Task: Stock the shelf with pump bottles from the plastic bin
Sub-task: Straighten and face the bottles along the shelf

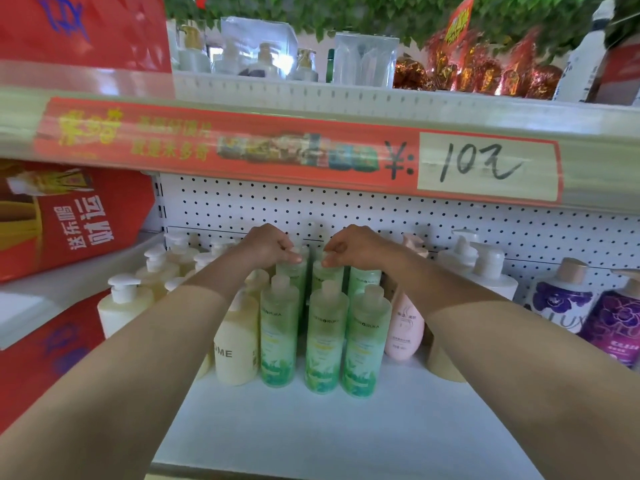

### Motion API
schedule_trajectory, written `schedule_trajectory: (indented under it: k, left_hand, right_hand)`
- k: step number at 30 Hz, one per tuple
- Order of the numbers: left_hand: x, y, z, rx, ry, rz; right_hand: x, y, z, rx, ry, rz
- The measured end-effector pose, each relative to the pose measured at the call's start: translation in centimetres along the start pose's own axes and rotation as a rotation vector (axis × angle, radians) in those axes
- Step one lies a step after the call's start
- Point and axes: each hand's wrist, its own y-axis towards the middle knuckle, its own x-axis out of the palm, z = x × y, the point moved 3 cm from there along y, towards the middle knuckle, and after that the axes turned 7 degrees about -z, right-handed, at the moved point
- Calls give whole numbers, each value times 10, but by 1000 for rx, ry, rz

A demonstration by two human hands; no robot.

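White pegboard backs the shelf, where six green pump bottles stand in two rows of three, set back from its front edge. Your left hand pinches the rear left bottle's cap with curled fingers; your right hand pinches the rear middle bottle's.

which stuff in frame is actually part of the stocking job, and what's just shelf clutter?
Job:
- left hand, pinching the top of the left rear green bottle
- right hand, pinching the top of the middle rear green bottle
- front green bottles
- shelf
(bin not in view)

Lying about:
- cream bottles
- pink bottle
- purple bottles
- red bags
- price strip
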Motion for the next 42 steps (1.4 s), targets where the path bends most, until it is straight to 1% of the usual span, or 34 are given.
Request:
schedule_trajectory:
  k: [5, 10, 19, 21, 23, 24, 25, 28, 29, 31, 37, 42]
  left_hand:
    - [-1, -5, 6, 32, 46, 15]
    - [-2, -12, 11, 55, 108, -22]
    - [-3, -16, 13, 22, 99, -37]
    - [-6, -18, 16, 39, 108, 26]
    - [-11, -21, 25, 103, 28, 112]
    - [-11, -23, 32, 143, -10, 120]
    - [-9, -23, 39, 178, -18, 93]
    - [6, -26, 60, 193, 52, -39]
    - [12, -26, 64, 183, 77, -71]
    - [20, -25, 66, 166, 103, -105]
    - [22, -23, 62, 154, 108, -69]
    - [5, -20, 46, 104, 32, -11]
  right_hand:
    - [-3, 0, -1, -3, -47, 28]
    - [-3, -8, -6, -6, -8, 20]
    - [-6, -18, -12, -4, -4, -41]
    - [-15, -22, -10, -16, 44, 6]
    - [-30, -27, -1, -16, 82, 130]
    - [-35, -29, 4, 3, 44, 160]
    - [-37, -30, 9, 36, -28, 144]
    - [-28, -31, 19, 137, -208, -25]
    - [-25, -30, 22, 146, -218, -52]
    - [-21, -27, 26, 148, -183, -32]
    - [-23, -26, 28, 103, -208, 44]
    - [-26, -34, 33, 85, -143, 41]
